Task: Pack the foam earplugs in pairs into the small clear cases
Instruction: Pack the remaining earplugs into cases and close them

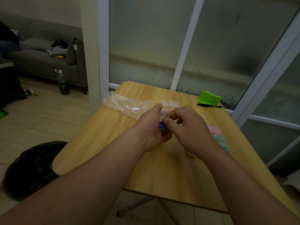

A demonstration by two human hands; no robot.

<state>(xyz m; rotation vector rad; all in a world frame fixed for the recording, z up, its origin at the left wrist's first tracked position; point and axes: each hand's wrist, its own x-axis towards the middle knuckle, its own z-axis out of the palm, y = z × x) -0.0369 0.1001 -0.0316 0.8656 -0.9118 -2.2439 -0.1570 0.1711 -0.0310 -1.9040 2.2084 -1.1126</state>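
Over the middle of the wooden table (164, 172), my left hand (153, 132) holds a small clear case (164, 113) with its lid up. Blue foam earplugs (162, 125) show at its palm. My right hand (189, 127) meets it from the right, fingertips pinched at the blue earplugs and the case. Two more small clear cases (173, 103) lie just beyond the hands. Pink and green earplugs (218, 135) lie on the table to the right, partly hidden by my right forearm.
A crumpled clear plastic bag (126, 103) lies at the table's far left. A black marker (209, 105) and a green object (209, 97) sit at the far right corner. A glass partition stands behind. A dark stool (34, 169) is to the left.
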